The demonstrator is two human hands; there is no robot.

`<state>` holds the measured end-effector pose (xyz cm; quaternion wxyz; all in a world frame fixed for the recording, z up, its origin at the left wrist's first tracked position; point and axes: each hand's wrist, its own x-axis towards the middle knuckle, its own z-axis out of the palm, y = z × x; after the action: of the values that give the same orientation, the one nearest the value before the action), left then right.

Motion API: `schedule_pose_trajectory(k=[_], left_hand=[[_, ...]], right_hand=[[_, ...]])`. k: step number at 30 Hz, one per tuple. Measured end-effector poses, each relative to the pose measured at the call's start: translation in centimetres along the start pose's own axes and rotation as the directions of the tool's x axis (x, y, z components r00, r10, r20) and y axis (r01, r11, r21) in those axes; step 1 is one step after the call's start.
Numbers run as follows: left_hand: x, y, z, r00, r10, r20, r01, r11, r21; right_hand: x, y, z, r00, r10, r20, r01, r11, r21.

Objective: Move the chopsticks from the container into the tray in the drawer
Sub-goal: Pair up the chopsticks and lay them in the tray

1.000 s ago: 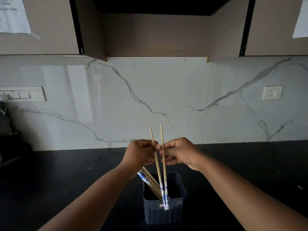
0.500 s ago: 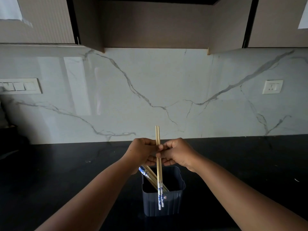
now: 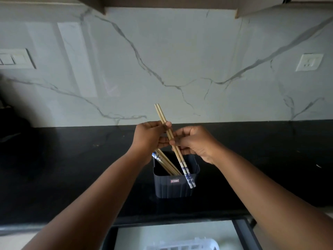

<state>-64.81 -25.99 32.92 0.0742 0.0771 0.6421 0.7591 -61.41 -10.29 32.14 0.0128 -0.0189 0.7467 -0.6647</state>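
A pair of bamboo chopsticks (image 3: 163, 118) with blue-and-white patterned ends is held side by side above the dark ribbed container (image 3: 175, 188). My left hand (image 3: 149, 137) pinches the pair near the top. My right hand (image 3: 195, 142) grips it just below. The pair tilts, plain tips up-left, patterned ends down-right in front of the container's rim. Several more chopsticks (image 3: 166, 164) lean inside the container. Below the counter edge, the open drawer (image 3: 242, 231) shows a white tray (image 3: 209, 245) at the bottom of the view.
The container stands on a black countertop (image 3: 72, 168) against a white marble backsplash. A switch panel (image 3: 16, 59) is on the wall at left, a socket (image 3: 309, 62) at right. A dark object (image 3: 10, 123) sits at the far left.
The two chopsticks, first spread apart, were brought together into one pair, which now tilts to the left. The view has dropped, bringing the open drawer and tray into sight.
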Motion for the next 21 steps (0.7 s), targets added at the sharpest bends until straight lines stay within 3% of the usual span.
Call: schedule_pose_trajectory(k=[4,7,9,10,12,14,16,19,20,21], left_hand=[[-0.7,-2.8,-0.4,0.999,-0.034,0.007,0.034,0.999,0.018],[-0.3,-4.5,-2.0,0.993,0.12,0.011,-0.116,0.919,0.376],[0.1,-5.4,-3.9,0.959,0.272,-0.074,-0.195,0.83,0.523],[0.3,-5.7,-5.0,0.939,0.308,-0.152,-0.197,0.846,0.496],[0.7,-7.0,-7.1,0.908,0.286,-0.306,-0.163,0.914,0.371],[1.1,-9.2,-8.8,0.888,0.285,-0.361,-0.079,0.868,0.491],[1.4,-12.4,-9.8,0.935,0.246,-0.254,0.032,0.656,0.754],[0.3,-18.7,-10.2,0.998,-0.059,-0.012,0.02,0.132,0.991],[-0.3,-20.4,-10.3,0.993,-0.114,-0.012,0.016,0.028,0.999],[-0.8,-21.6,-10.4,0.993,-0.112,-0.023,0.022,-0.012,1.0]], right_hand=[[-0.9,2.3,0.3,0.999,0.016,0.031,-0.016,1.0,-0.006],[-1.7,4.2,0.3,0.998,0.024,0.056,-0.022,0.999,-0.03],[-2.5,6.1,0.2,0.995,0.06,0.084,-0.053,0.995,-0.083],[-3.0,7.2,0.1,0.992,0.075,0.105,-0.06,0.989,-0.137],[-4.1,9.6,0.2,0.979,0.117,0.167,-0.068,0.958,-0.277],[-5.3,12.4,0.7,0.951,0.198,0.237,-0.068,0.884,-0.463],[-6.5,15.4,1.6,0.906,0.291,0.308,-0.049,0.795,-0.605],[-8.1,19.9,2.9,0.827,0.412,0.382,-0.032,0.713,-0.7],[-8.5,21.1,3.3,0.809,0.438,0.392,-0.027,0.694,-0.719],[-8.9,22.3,3.6,0.796,0.46,0.394,-0.026,0.675,-0.737]])
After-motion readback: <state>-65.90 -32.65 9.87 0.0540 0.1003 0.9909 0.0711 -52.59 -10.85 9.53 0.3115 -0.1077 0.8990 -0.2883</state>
